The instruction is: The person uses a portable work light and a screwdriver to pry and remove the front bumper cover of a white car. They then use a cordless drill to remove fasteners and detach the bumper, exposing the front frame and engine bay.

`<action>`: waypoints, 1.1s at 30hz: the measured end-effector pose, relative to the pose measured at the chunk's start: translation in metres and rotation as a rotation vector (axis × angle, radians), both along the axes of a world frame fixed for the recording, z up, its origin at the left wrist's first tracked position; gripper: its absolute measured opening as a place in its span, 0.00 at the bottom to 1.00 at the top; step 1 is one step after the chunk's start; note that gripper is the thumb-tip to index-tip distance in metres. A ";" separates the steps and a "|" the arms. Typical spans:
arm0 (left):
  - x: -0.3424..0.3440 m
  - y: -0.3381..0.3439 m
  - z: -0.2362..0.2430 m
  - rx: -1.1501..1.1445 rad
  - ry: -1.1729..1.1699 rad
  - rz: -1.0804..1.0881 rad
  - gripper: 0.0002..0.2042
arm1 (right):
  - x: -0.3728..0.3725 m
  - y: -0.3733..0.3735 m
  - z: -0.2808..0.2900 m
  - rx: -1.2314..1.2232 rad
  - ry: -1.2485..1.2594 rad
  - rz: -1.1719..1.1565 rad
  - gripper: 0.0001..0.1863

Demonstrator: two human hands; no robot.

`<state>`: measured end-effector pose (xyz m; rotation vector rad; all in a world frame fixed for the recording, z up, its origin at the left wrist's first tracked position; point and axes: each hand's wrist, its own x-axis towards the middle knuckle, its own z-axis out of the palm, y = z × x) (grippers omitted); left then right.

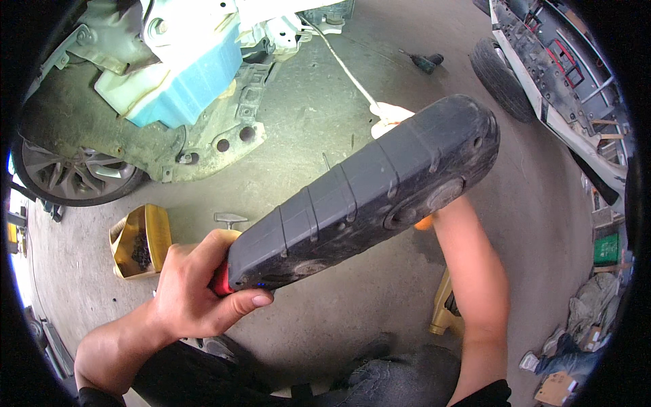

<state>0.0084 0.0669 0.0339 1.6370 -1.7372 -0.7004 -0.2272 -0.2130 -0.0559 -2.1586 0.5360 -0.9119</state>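
My left hand [196,281] is wrapped round the red end of a long black handheld work light [359,193]. Its ribbed back faces me, and bright light falls on the car parts ahead. Behind the light, my right hand [389,118] is mostly hidden; its pale, lit fingers are closed on a thin metal rod [339,62]. The rod slants up and left, its far end near the car's underside. A bit of orange [424,223] shows by my right wrist, perhaps the rod's handle. A blue-and-white plastic reservoir [186,88] hangs in the opened front of the car, above a dusty splash shield [224,146].
A car wheel [74,173] stands at left. On the concrete lie a cut yellow container [163,237] with dark small parts, a T-shaped metal tool [230,218], a yellow jug [442,305] and a dark power tool [426,63]. A dismantled car body [549,102] stands at right.
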 end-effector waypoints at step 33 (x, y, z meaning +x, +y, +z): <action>-0.094 -0.134 0.115 0.498 0.070 0.654 0.13 | -0.023 -0.038 0.052 0.674 -0.055 -0.016 0.11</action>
